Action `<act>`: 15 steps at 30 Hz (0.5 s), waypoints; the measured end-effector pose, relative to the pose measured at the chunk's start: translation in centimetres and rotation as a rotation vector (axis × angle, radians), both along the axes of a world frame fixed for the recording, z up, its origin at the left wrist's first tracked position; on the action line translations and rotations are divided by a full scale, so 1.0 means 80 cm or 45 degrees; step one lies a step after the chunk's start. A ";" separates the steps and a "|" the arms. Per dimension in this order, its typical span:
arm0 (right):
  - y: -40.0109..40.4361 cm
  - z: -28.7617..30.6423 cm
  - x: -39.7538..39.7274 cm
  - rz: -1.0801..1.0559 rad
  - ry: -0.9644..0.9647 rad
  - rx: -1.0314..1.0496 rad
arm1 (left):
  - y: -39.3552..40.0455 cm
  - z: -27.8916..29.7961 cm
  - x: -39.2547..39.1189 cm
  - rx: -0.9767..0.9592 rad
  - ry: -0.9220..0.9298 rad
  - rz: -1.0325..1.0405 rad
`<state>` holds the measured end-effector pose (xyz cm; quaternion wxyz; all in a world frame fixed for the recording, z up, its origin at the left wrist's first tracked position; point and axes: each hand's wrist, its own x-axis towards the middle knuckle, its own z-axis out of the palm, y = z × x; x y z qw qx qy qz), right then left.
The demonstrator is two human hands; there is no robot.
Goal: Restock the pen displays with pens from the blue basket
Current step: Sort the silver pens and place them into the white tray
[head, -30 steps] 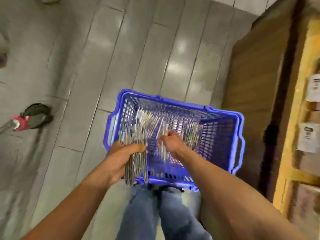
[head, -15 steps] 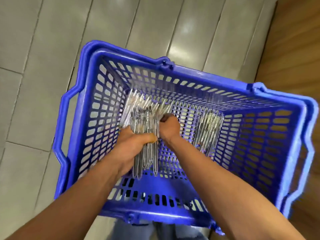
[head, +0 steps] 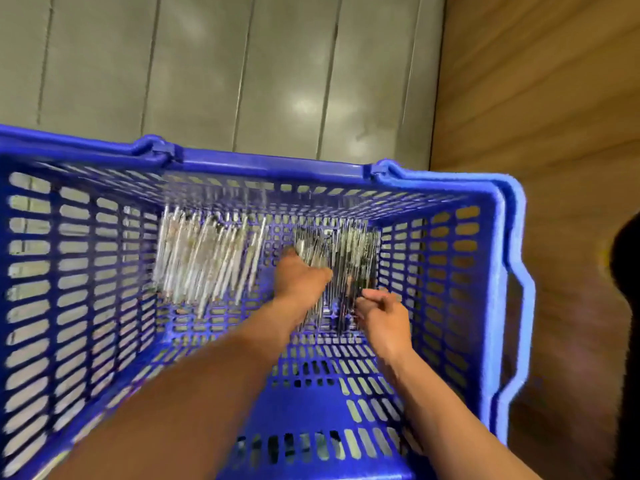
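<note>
The blue basket point(head: 498, 271) fills the view, and both my arms reach down into it. One loose pile of clear pens point(head: 204, 261) lies on the left of its floor. A darker bundle of pens point(head: 349, 261) lies on the right. My left hand point(head: 299, 277) is over this right bundle and grips several of its pens, which stick out below my palm. My right hand point(head: 381, 313) sits at the near end of the same bundle with its fingers curled. Motion blur hides whether it holds any pen.
Grey floor tiles point(head: 242, 64) lie beyond the basket. A brown wooden panel point(head: 536, 98) stands along the right, with a dark shape point(head: 627, 306) at the right edge. No pen display is in view.
The camera has dropped closer to the basket. The bundle my left hand held now lies on the left of the basket floor. Both hands have moved right to the other pile.
</note>
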<state>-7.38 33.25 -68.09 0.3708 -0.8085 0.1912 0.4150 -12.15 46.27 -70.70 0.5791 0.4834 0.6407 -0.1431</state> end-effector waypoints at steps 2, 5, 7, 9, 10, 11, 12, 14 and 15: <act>-0.005 0.007 -0.003 0.001 0.020 0.021 | -0.012 -0.017 0.016 0.041 0.037 -0.016; -0.007 0.021 -0.012 0.045 -0.010 0.025 | -0.024 -0.033 0.026 0.077 0.031 0.022; -0.008 0.028 -0.021 0.071 0.004 0.035 | -0.029 -0.040 0.026 0.087 0.049 -0.002; -0.010 0.037 -0.027 0.087 0.024 0.050 | -0.033 -0.040 0.027 0.120 0.042 -0.034; -0.011 0.041 -0.028 0.082 0.024 0.061 | -0.034 -0.037 0.026 0.151 0.039 -0.066; -0.012 0.046 -0.028 0.076 0.019 0.067 | -0.035 -0.035 0.025 0.177 0.044 -0.102; -0.012 0.051 -0.026 0.074 0.009 0.070 | -0.036 -0.033 0.024 0.194 0.052 -0.134; -0.012 0.064 -0.022 0.086 -0.024 0.075 | -0.038 -0.027 0.022 0.204 0.073 -0.185; -0.012 0.072 -0.021 0.086 -0.047 0.080 | -0.038 -0.021 0.021 0.197 0.082 -0.193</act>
